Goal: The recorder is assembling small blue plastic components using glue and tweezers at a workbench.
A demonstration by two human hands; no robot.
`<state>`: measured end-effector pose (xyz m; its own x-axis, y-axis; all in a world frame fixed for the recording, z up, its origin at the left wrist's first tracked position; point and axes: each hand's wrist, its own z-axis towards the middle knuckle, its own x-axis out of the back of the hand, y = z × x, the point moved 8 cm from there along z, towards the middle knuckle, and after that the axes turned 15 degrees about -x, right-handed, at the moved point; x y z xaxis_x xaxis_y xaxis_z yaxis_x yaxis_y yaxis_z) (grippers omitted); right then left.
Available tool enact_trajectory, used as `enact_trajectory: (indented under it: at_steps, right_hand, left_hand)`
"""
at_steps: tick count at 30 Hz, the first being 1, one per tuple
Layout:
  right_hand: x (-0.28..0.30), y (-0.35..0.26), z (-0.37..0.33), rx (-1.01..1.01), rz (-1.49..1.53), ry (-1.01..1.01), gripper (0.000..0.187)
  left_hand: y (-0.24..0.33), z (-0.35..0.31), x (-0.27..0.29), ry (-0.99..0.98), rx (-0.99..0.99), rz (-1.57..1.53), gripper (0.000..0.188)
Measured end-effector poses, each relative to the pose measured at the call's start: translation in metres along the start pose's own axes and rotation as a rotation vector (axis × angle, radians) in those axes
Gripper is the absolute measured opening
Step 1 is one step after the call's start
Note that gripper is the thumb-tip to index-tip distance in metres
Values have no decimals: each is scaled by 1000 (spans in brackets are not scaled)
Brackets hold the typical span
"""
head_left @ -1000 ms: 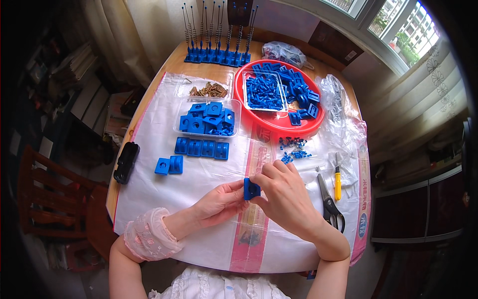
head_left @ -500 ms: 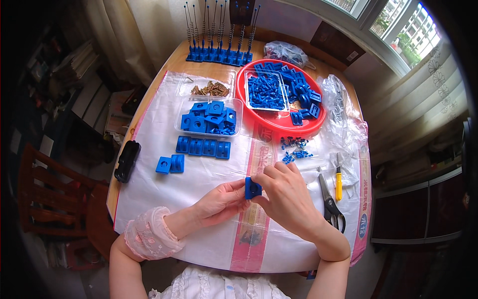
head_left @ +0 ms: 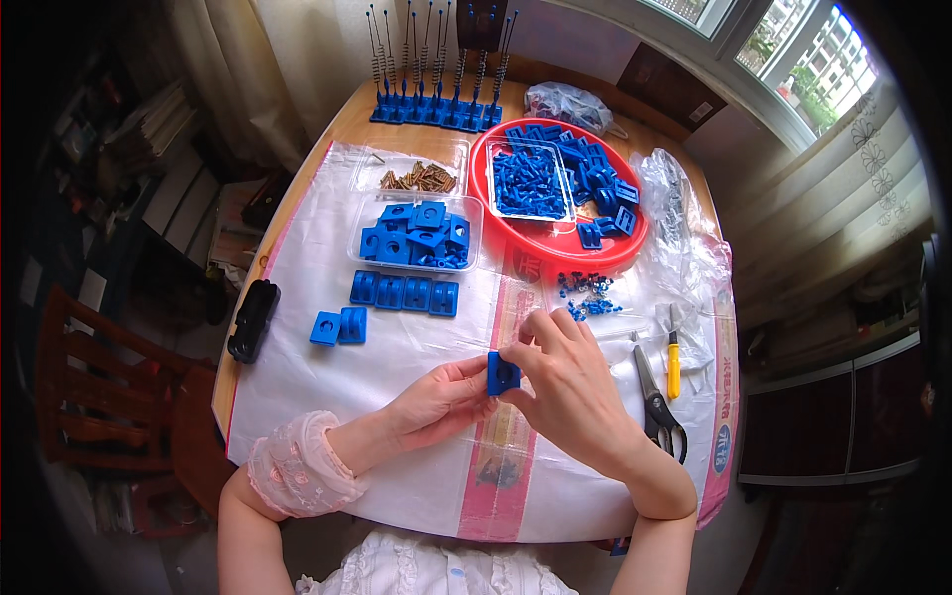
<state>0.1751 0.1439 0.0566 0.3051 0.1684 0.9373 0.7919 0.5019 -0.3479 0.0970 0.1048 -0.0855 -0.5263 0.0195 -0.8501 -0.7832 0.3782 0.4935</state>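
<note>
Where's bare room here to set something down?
On the white sheet, below the two blue pieces, between black case and left hand; a smaller patch lies between the blue row and small loose parts. Crowded: around the red tray and clear box, and right of the right hand, by the scissors.

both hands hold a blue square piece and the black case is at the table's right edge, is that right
Wrong side: the head view shows the black case at the left edge of the table. The left hand and right hand do hold the blue square piece.
</note>
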Motion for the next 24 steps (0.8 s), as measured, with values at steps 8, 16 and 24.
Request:
enact_trajectory:
  at_steps: [8, 16, 24]
  right_hand:
    - [1, -3, -1, 79, 21, 22, 26]
    - [3, -5, -2, 88, -1, 11, 28]
    - [8, -6, -3, 80, -1, 10, 29]
  left_hand:
    - [0, -1, -1, 0, -5, -7, 37]
    - [0, -1, 0, -5, -15, -16, 36]
    - [5, -2, -6, 6, -7, 1, 35]
